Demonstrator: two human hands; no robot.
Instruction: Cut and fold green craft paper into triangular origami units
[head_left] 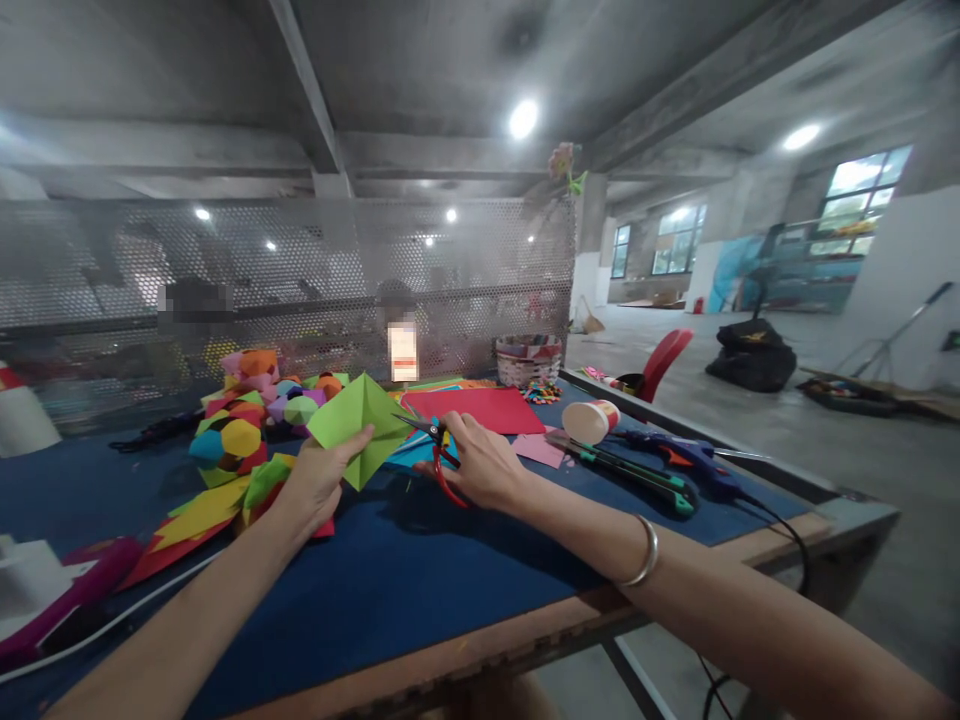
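Observation:
My left hand [322, 472] pinches a creased sheet of green paper [365, 420] and holds it up above the table. In my right hand [480, 460] is a pair of scissors [444, 468] with red handles. The scissor blades point left and reach the right edge of the green paper; whether they are parted I cannot tell. Behind my hands lie a red paper sheet [480, 410] and some blue paper [412, 450]. Folded paper pieces in many colours, among them a yellow one [214, 507], are left of my left hand.
A paper cup [591, 422] lies on its side at the right, near a green-and-black long tool [637, 475] and a blue glue gun [686, 465]. A woven basket [529, 360] stands at the back. A perforated metal screen [465, 260] rises behind the table.

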